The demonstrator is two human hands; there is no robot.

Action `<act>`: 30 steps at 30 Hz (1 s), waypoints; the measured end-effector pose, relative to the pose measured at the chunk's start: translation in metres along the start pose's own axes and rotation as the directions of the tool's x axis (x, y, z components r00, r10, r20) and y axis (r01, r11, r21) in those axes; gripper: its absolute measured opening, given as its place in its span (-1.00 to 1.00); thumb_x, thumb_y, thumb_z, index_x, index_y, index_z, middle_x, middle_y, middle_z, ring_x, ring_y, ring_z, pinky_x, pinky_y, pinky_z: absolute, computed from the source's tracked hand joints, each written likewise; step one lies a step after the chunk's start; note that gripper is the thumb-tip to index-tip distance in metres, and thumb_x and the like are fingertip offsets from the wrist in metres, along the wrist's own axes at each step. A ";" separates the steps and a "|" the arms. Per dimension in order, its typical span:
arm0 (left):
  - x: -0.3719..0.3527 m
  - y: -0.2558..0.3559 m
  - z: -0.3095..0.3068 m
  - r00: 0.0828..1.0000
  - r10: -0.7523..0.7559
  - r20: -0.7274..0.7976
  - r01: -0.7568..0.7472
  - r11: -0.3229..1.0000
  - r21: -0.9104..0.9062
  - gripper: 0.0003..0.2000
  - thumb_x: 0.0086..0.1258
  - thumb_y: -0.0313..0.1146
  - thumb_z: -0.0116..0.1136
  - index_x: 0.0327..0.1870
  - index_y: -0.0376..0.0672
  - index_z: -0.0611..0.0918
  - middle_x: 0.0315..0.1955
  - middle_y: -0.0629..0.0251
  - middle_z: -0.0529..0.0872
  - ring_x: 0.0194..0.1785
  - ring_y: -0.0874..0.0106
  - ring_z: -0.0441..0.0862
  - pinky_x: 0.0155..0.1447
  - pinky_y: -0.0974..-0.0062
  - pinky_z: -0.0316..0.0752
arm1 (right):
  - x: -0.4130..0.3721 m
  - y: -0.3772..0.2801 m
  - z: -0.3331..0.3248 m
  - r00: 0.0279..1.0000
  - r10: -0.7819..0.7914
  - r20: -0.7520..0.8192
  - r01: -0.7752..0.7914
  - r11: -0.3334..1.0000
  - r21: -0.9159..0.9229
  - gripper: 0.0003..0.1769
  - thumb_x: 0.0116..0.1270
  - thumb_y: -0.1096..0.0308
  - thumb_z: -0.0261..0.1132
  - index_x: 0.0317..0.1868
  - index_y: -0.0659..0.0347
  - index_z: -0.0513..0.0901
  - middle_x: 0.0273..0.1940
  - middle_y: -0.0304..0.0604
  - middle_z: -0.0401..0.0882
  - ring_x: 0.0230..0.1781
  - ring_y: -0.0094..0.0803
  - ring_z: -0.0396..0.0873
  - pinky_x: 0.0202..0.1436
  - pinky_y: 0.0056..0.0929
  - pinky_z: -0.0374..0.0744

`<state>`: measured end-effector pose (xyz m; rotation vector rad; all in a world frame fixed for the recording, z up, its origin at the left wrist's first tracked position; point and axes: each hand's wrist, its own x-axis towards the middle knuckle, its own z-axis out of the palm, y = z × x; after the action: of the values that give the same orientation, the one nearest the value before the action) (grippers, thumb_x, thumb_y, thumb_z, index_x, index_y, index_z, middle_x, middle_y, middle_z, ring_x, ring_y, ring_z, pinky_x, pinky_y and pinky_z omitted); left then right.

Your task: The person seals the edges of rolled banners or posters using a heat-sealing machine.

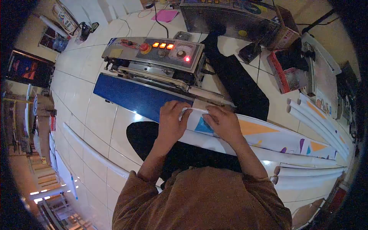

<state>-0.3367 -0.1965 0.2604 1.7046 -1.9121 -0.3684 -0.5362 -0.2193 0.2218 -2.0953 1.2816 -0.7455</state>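
At frame centre, printed plastic sleeve [268, 137] is being pinched at its end by left hand [171, 123] and right hand [224, 123]; band sealer [161, 57] seemingly not yet entered.

Both hands at end of long white roll printed with coloured triangles [268, 136], lying across tiled floor. Left hand [171, 120] and right hand [224, 123] pinch its near end, fingertips touching clear wrap edge. Roll end sits on blue conveyor belt [130, 95] of band sealer machine [157, 57]; three orange lamps and one red lamp lit on panel. More white rolls [318, 122] stacked at right. Black cloth [237, 82] behind roll. Brown sleeves in foreground.
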 end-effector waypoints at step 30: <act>0.006 -0.040 0.060 0.892 -0.435 0.126 0.441 0.769 -0.463 -0.83 0.33 -0.30 0.31 -0.24 -0.22 0.74 -0.44 0.41 0.71 -0.36 0.66 0.52 -0.26 0.62 0.45 | -0.093 0.124 -0.064 0.980 0.184 0.081 -0.178 0.981 -0.081 -0.69 0.25 0.20 0.35 -0.08 0.20 0.70 -0.17 -0.04 0.71 -0.22 -0.11 0.70 -0.11 -0.25 0.65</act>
<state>-0.3382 -0.2180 0.1911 1.7709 -1.2490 -0.9512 -0.6905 -0.1931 0.1620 -2.0109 1.4466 -0.5280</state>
